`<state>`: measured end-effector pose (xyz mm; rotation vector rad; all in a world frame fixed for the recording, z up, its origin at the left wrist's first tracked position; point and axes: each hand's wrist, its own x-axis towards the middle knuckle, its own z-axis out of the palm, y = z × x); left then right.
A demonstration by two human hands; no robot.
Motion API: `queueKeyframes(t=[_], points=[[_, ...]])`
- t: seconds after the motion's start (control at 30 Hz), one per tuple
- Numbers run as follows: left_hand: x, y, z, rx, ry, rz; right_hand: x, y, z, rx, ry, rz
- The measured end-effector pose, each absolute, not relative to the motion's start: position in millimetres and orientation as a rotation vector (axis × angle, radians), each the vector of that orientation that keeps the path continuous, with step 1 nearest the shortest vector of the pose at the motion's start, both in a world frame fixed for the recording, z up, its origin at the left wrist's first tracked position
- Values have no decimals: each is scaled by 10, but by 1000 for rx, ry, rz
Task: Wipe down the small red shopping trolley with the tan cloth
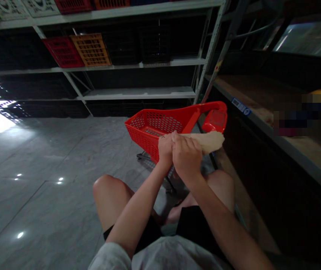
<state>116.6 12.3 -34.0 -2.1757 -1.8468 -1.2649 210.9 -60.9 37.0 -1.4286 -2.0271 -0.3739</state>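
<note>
A long, pale cream piece with a ragged, rounded right end lies across in front of me, level with my knees; it may be cloth, but I cannot tell its kind. My right hand is closed over its middle, with bent fingers on top. Pressed against it, my left hand is closed at the left end, which it hides. Just beyond both hands stands a red plastic shopping cart with a perforated basket and a red handle part on the right.
Metal shelving at the back carries a red crate, an orange crate and dark crates. On my right runs a wooden shelf with a metal edge and a blue label. The grey floor is shiny.
</note>
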Motion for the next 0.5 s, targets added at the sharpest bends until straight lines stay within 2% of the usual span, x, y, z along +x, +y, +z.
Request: queueKeyframes(t=[0.1,0.23,0.37,0.5], points=[[1122,-9,-241,-2396,-1693,-1225,2303,-617,384,-1398,-2069,-431],[1235,-209,-11,-2516,-1657,-1452,2881,-611,452,-1433,-1994,-444],[1656,-353,209,-2513,-1542,-1552,3248,-534,444,-1375,-1838,-132],[2021,-401,224,-2619,-1332,-1258,3354,-450,431,-1183,-1413,281]])
